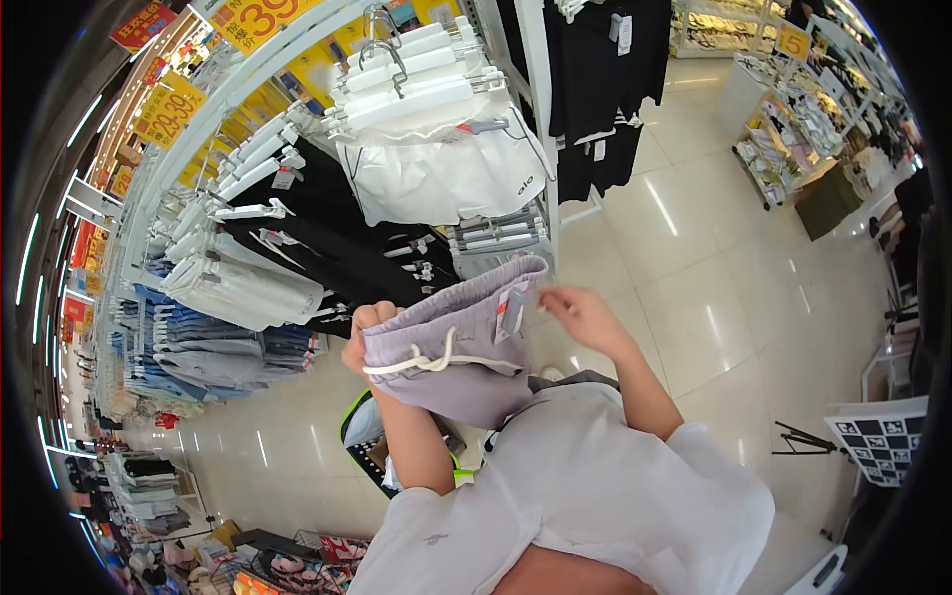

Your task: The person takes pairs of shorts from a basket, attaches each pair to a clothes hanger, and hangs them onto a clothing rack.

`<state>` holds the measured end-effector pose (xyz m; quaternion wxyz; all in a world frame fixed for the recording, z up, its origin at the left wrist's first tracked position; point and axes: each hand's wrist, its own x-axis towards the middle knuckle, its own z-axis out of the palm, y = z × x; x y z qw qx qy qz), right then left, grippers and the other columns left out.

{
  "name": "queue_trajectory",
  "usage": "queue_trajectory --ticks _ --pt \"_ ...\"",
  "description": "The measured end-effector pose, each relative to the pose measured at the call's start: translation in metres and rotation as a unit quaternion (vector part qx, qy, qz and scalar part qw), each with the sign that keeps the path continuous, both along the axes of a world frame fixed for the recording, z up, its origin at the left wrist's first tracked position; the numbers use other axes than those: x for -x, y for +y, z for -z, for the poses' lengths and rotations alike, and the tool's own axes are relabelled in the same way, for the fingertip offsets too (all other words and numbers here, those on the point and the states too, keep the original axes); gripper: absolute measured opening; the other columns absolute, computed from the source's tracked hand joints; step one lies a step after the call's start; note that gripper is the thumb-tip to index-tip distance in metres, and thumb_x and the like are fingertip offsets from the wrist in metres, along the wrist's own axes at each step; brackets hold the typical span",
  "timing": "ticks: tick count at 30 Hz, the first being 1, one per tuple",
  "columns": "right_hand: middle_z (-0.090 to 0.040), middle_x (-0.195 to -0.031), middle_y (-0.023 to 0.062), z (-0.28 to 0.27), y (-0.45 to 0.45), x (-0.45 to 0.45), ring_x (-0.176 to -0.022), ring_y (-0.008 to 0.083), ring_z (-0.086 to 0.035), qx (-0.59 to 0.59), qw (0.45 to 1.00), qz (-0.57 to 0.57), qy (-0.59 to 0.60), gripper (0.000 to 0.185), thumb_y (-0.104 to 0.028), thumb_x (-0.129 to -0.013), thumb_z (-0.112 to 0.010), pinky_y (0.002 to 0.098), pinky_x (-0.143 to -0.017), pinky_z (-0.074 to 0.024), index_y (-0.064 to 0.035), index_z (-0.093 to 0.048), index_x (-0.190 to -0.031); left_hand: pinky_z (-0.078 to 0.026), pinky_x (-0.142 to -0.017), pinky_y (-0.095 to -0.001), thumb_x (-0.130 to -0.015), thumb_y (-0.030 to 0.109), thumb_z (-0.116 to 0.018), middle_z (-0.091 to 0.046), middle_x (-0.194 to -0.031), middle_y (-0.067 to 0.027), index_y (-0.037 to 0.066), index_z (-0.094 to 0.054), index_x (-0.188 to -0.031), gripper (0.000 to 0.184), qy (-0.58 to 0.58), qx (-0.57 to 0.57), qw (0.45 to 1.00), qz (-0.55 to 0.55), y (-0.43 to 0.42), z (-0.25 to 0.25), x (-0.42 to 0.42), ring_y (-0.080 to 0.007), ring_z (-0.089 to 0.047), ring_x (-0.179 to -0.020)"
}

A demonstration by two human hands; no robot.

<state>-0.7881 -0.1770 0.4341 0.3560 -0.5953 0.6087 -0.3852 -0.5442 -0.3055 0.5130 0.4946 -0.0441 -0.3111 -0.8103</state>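
Observation:
My left hand (pixel 369 335) grips the waistband of a pair of lavender shorts (pixel 476 382) at its left end. A thick cream drawstring (pixel 431 362) is knotted at the front of the waistband, which gapes at the top. A grey and white tag (pixel 512 312) with a red mark hangs at the right end of the shorts. Just beside that end is my right hand (pixel 587 317), its fingers bent and slightly parted, with nothing visible in them. It appears a little apart from the fabric.
White shorts (pixel 446 164) on white hangers fill the rack ahead, beside black garments (pixel 605 89). Blue clothes (pixel 218 347) hang at left. Below my left arm is a dark basket (pixel 372 451) with a green edge. A display cart (pixel 788 134) stands far right on the tiled floor.

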Motion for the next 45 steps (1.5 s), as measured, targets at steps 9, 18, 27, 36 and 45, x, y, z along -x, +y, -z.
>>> queue_trajectory --ticks 9,18,27,36,45 --pt "-0.058 -0.1 0.0025 -0.03 -0.025 0.013 -0.088 0.01 -0.055 0.078 0.943 -0.042 -0.32 0.026 -0.017 -0.091 -0.052 0.0267 -0.078 -0.0462 -0.0018 -0.054 -0.113 -0.033 -0.055 -0.0289 -0.082 0.03 -0.06 -0.042 -0.064 -0.0028 0.011 -0.04 -0.063 0.033 -0.03 -0.047 0.997 -0.045 0.008 -0.023 0.014 -0.0131 -0.04 -0.06" --pt "-0.059 -0.077 0.0024 -0.144 -0.046 0.06 -0.066 0.0053 -0.051 0.305 0.946 0.11 -0.019 0.012 -0.012 -0.085 -0.06 0.0222 -0.058 -0.041 -0.0031 -0.059 -0.092 -0.039 -0.059 -0.0232 -0.067 0.012 -0.076 -0.049 -0.067 0.004 -0.002 -0.063 -0.086 0.027 -0.641 0.269 0.718 -0.039 -0.023 -0.097 -0.013 -0.005 -0.047 -0.066" --pt "-0.058 -0.081 0.004 -0.252 -0.046 0.068 -0.071 0.0125 -0.054 0.427 0.898 -0.034 0.103 0.012 -0.008 -0.081 -0.062 0.0245 -0.064 -0.0426 -0.0027 -0.061 -0.092 -0.04 -0.075 -0.0229 -0.068 0.005 -0.073 -0.059 -0.085 -0.0005 0.002 -0.065 -0.098 0.031 -0.53 0.455 0.648 -0.302 -0.035 -0.193 -0.022 -0.0092 -0.05 -0.08" --pt "-0.052 -0.075 0.0014 -0.311 -0.062 0.078 -0.068 0.0097 -0.047 0.374 0.895 -0.042 0.24 0.014 -0.016 -0.086 -0.057 0.0235 -0.061 -0.0387 -0.0035 -0.054 -0.091 -0.041 -0.078 -0.0256 -0.068 0.008 -0.073 -0.06 -0.085 -0.0035 0.002 -0.065 -0.094 0.028 -0.522 0.586 0.545 -0.295 -0.031 -0.272 -0.05 -0.0147 -0.054 -0.083" --pt "-0.052 -0.084 -0.0029 -0.362 -0.054 0.085 -0.078 0.0063 -0.045 0.47 0.837 -0.065 0.271 0.014 -0.015 -0.092 -0.051 0.0201 -0.07 -0.0373 -0.0016 -0.053 -0.095 -0.037 -0.066 -0.0278 -0.062 0.018 -0.081 -0.047 -0.074 -0.0032 0.0 -0.051 -0.074 0.037 -0.549 0.655 0.454 -0.251 -0.012 -0.302 -0.067 -0.0177 -0.044 -0.071"
